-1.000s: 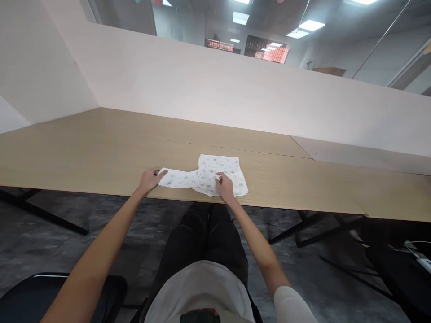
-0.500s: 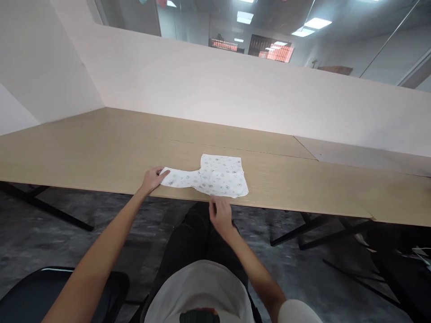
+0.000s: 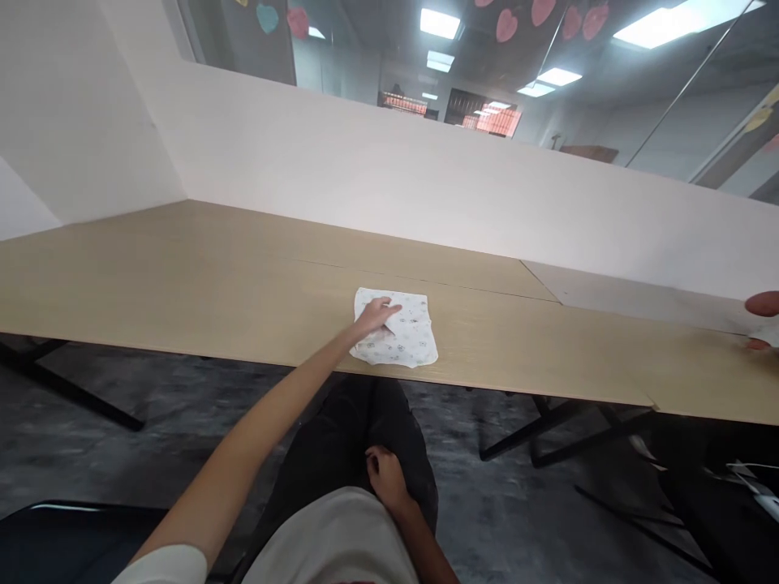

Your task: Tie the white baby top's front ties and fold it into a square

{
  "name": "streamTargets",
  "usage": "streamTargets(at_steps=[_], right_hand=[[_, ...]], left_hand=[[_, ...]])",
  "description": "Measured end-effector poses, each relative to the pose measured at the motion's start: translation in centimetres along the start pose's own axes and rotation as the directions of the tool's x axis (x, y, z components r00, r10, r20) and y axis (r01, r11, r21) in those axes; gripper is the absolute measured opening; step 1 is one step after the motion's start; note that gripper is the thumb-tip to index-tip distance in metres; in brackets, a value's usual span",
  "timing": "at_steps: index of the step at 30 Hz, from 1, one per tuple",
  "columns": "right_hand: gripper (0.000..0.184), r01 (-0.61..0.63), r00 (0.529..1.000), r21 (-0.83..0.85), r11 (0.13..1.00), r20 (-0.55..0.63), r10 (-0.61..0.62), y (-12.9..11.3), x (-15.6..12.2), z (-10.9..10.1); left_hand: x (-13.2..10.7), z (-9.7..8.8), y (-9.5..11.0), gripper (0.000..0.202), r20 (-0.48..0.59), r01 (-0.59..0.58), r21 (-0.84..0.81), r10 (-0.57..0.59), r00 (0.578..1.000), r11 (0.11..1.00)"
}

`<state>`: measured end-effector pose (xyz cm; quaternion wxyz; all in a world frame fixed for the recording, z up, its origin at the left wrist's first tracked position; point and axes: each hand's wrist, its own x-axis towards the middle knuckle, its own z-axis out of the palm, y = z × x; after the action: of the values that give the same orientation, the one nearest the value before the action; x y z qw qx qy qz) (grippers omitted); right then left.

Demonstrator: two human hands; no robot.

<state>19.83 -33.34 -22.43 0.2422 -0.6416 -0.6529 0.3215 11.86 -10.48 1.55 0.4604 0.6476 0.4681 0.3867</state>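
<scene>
A small white cloth with a faint print (image 3: 406, 341) lies folded into a rough square near the front edge of the long wooden table (image 3: 182, 276). My left hand (image 3: 376, 315) rests flat on the cloth's left part, fingers stretched out. Below the table edge my right hand (image 3: 385, 477) sits on my lap against my dark trousers, with its fingers curled in and nothing seen in them.
A pale partition wall (image 3: 426, 178) runs along the table's far side. At the far right edge another person's fingertips (image 3: 762, 312) show above the table. Black table legs (image 3: 548, 422) stand beneath, and a dark chair (image 3: 73, 535) is at lower left.
My left hand has folded the cloth's left strip over onto the square part and now lies on it. My right hand left the cloth and dropped to my lap.
</scene>
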Motion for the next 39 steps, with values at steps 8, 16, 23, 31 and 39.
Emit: streamTargets(at_steps=[8, 16, 23, 31, 39], right_hand=[[0.035, 0.038, 0.998, 0.044, 0.998, -0.052, -0.036, -0.9, -0.3, -0.2], [0.039, 0.323, 0.701, -0.148, 0.935, -0.626, -0.341, -3.5, 2.3, -14.2], [0.032, 0.376, 0.715, -0.418, 0.827, -0.436, -0.546, -2.6, 8.1, -22.1], [0.026, 0.359, 0.750, -0.306, 0.882, -0.468, -0.467, -3.1, 7.7, -23.2], [0.024, 0.234, 0.799, -0.174, 0.956, -0.525, -0.292, -7.8, 15.0, -29.0]], left_hand=[[-3.3, 1.7, -2.4, 0.041, 0.277, -0.336, 0.234, 0.269, 0.923, 0.912], [-7.0, -7.6, -6.8, 0.022, 0.294, -0.503, 0.564, 0.410, 0.863, 0.655], [-6.0, -8.0, -8.2, 0.031, 0.376, -0.549, 0.682, 0.413, 0.830, 0.483], [-7.3, -8.6, -6.5, 0.036, 0.290, -0.506, 0.597, 0.421, 0.860, 0.623], [-2.1, -10.4, -1.6, 0.045, 0.105, -0.326, 0.471, 0.315, 0.943, 0.820]])
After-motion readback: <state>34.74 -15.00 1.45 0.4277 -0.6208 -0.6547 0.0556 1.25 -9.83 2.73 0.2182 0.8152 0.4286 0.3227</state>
